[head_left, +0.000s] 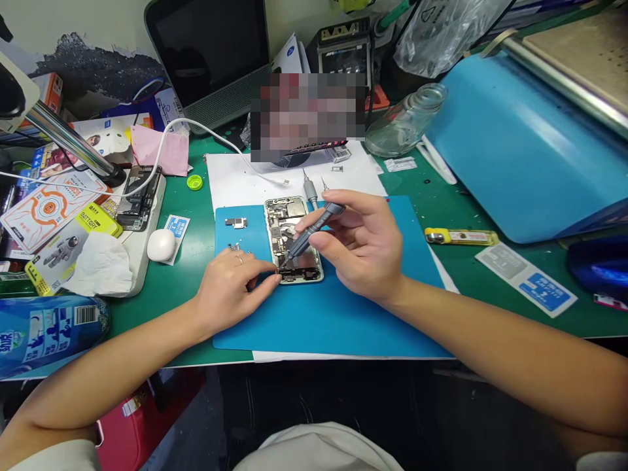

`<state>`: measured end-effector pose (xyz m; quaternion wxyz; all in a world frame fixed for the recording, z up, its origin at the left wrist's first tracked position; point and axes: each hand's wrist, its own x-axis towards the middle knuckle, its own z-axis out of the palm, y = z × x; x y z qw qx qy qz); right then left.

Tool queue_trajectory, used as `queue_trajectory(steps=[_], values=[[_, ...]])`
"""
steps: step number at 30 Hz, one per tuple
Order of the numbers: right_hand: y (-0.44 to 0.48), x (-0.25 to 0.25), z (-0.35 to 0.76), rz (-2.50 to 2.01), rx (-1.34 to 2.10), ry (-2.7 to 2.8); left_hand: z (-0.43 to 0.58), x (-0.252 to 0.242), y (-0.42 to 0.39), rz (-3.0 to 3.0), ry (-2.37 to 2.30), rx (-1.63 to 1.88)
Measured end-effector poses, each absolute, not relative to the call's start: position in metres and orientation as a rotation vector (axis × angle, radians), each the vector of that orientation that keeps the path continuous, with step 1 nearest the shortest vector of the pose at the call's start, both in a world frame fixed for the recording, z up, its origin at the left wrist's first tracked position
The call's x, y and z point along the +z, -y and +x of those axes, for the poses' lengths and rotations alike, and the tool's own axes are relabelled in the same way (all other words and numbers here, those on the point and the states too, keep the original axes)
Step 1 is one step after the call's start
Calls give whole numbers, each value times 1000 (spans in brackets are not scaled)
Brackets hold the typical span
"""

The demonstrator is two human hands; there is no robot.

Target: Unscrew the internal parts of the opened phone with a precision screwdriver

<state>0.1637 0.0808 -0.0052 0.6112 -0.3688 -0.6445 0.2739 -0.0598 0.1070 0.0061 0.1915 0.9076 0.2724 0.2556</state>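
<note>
An opened smartphone (pixel 296 245) lies on the blue mat (pixel 333 320), its inner boards and screws exposed. My right hand (pixel 366 252) is closed around a grey screwdriver (pixel 310 233), held at a slant with its tip down at the phone's lower left part. At that same corner, the thumb and index finger of my left hand (pixel 235 284) pinch the phone's edge. Whether a tiny part sits between those fingertips is too small to tell. Left of the phone lie a small metal phone part (pixel 236 223) and several tiny screws (pixel 235 246).
Behind the phone, another screwdriver (pixel 309 186) rests on white paper (pixel 230 180). A glass jar (pixel 407 121) lies tilted at the back right. A yellow cutter (pixel 461 237) sits right of the mat. Boxes (pixel 52 209) and a blue bag (pixel 53 333) crowd the left. A white cable (pixel 167 134) arches across.
</note>
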Motion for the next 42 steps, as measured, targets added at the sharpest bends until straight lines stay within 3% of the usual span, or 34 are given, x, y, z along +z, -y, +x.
queue_trajectory(steps=[9,42], values=[[-79,-9,167,-777,428,1701,-60,7,-103,2728,-611,707],[-80,-12,167,-780,374,1821,-61,5,-101,2794,-601,600]])
